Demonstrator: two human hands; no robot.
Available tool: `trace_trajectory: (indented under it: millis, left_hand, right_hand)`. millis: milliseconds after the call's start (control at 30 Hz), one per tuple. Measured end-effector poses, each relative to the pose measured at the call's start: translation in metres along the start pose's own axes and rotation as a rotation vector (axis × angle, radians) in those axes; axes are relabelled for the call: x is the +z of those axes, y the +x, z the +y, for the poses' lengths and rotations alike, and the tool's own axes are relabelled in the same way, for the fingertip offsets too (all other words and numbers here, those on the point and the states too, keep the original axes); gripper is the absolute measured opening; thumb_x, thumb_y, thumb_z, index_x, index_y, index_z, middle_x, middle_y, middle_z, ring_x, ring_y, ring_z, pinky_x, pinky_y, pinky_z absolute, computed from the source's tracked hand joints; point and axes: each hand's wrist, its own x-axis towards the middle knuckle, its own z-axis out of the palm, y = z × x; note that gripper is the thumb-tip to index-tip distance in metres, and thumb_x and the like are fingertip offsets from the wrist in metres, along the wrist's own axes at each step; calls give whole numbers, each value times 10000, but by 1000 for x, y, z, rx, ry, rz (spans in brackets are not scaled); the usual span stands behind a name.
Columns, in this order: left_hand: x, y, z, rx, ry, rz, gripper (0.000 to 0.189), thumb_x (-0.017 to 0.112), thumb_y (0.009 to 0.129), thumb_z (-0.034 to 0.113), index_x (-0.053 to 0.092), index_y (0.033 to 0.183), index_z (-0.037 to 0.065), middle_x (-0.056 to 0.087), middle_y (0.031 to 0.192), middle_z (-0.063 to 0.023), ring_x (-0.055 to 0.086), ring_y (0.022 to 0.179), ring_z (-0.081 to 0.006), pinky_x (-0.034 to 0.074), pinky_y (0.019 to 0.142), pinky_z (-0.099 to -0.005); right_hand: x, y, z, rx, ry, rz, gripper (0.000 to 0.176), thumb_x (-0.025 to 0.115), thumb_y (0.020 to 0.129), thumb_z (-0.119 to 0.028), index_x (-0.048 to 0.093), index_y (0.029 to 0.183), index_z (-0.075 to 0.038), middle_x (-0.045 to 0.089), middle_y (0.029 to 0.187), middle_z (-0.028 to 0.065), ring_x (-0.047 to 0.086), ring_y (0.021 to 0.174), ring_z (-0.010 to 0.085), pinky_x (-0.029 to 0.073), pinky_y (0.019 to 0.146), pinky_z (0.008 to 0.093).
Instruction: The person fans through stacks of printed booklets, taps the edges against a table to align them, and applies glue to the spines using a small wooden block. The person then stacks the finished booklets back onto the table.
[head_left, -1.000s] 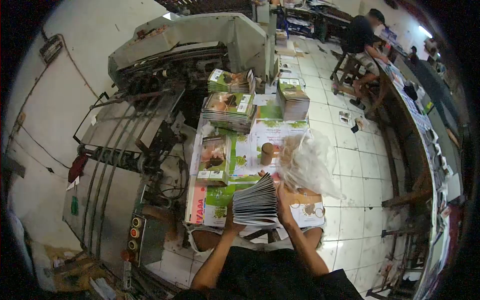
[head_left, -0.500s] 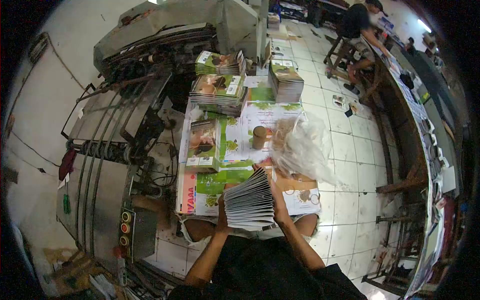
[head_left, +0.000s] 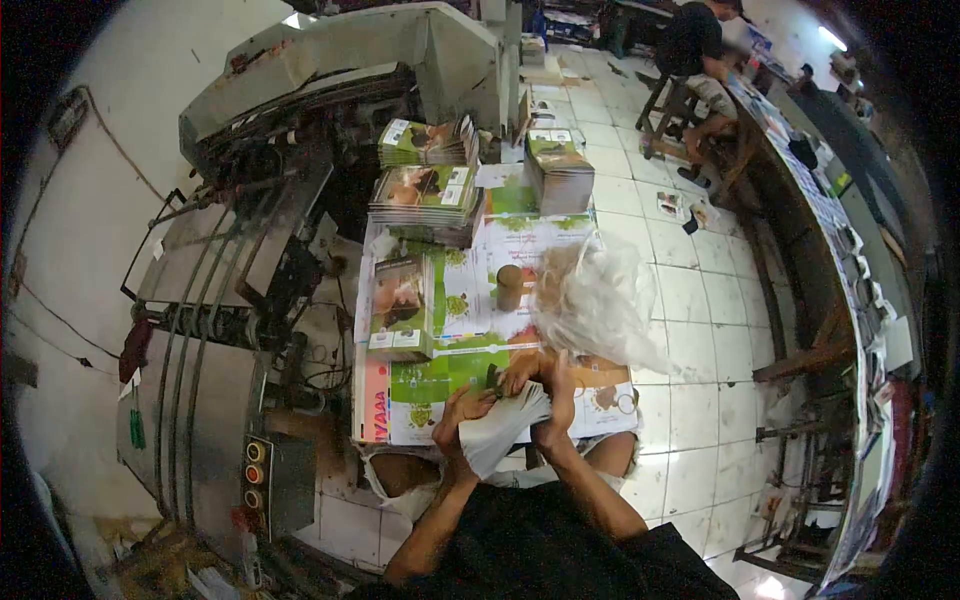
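Between my hands, over the near edge of the sheet-covered table [head_left: 590, 425], is a bent stack of booklets [head_left: 495, 437], its white edges turned toward me. My left hand [head_left: 457, 426] is closed on the left side of the stack, and my right hand [head_left: 557, 412] grips its right side. Some of the fingers are hidden behind the paper. Just beyond, on the left of the table, lies another stack of green and brown booklets [head_left: 402, 300]. A brown cylinder [head_left: 510, 287] stands near the middle, with a crumpled clear plastic bag [head_left: 595, 300] to its right.
More booklet piles [head_left: 425, 195] and an upright-looking stack [head_left: 560, 170] occupy the table's far end. A large grey machine [head_left: 210, 400] with buttons borders the left. On the right is a long workbench [head_left: 800, 220], where another person [head_left: 690, 50] sits on a stool.
The booklet stack was fanned out with its many edges showing; now it is bent and gathered closer together. My hands have turned with it, and the view has shifted slightly.
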Motion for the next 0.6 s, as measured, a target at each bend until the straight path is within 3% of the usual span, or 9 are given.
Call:
trace_trajectory:
  millis: [33, 67, 133, 167, 267, 300, 367, 500, 600]
  left_hand:
    - [20, -29, -68, 171, 3, -78, 193, 775, 743, 109, 674, 888, 32, 709, 1074, -154, 711, 863, -333, 505, 927, -448]
    - [11, -10, -41, 173, 0, -79, 193, 775, 743, 109, 674, 888, 32, 709, 1074, -154, 711, 863, -333, 505, 927, -448]
    - [-11, 18, 11, 202, -177, -14, 248, 713, 820, 173, 672, 1019, 30, 649, 1222, -173, 667, 1048, -298, 454, 1000, -424]
    - [-16, -3, -61, 150, -163, -657, 349, 634, 880, 249, 645, 1152, 31, 580, 1324, -176, 542, 1245, -246, 360, 1089, -387]
    - [9, -64, -86, -98, -194, -532, 397, 564, 930, 295, 622, 1221, 32, 552, 1353, -164, 402, 1354, -202, 256, 1148, -369]
    - [23, -95, -111, -97, -193, -534, 397, 564, 930, 295, 622, 1221, 32, 552, 1353, -164, 402, 1354, -202, 256, 1148, -369]
    - [46, -149, -161, -207, -235, -307, 333, 576, 943, 244, 642, 1186, 26, 629, 1237, -145, 538, 1216, -205, 368, 1081, -354]
    - [22, -108, -110, -318, -363, -357, 353, 570, 942, 258, 627, 1203, 26, 631, 1232, -137, 551, 1195, -191, 386, 1067, -354]
    - [14, -98, -91, -346, -420, -384, 369, 565, 941, 268, 615, 1215, 26, 633, 1227, -132, 560, 1179, -181, 399, 1056, -353]
  right_hand:
    - [7, -2, -9, -22, 31, 27, 667, 151, 1046, -453, 517, 708, -9, 542, 708, 142, 518, 704, 258, 445, 804, 385]
    - [10, -3, -16, -25, 30, 29, 667, 151, 1046, -453, 517, 708, -9, 542, 708, 142, 518, 704, 258, 445, 804, 385]
    - [14, -6, -27, -192, -17, -116, 639, 185, 1031, -451, 566, 811, 13, 603, 804, 152, 573, 783, 268, 460, 825, 385]
    - [14, -7, -34, -175, -38, -143, 664, 181, 1022, -467, 581, 830, 27, 621, 820, 165, 580, 796, 278, 461, 840, 399]
    - [22, -11, -50, -239, -56, -188, 647, 196, 1022, -443, 585, 830, 37, 636, 849, 183, 591, 819, 288, 461, 853, 400]
    - [26, -11, -58, -240, -54, -186, 647, 196, 1022, -443, 585, 830, 37, 636, 849, 183, 591, 819, 288, 461, 853, 400]
    - [33, -13, -73, -226, -85, -176, 624, 212, 1023, -410, 594, 843, 49, 644, 868, 200, 599, 837, 297, 466, 855, 405]
    - [37, -17, -87, -272, -253, -171, 604, 224, 1028, -375, 603, 867, 67, 643, 882, 212, 605, 864, 304, 468, 859, 407]
    - [40, -19, -89, -225, -67, -172, 576, 241, 1022, -349, 608, 891, 76, 643, 891, 217, 607, 882, 308, 467, 860, 397]
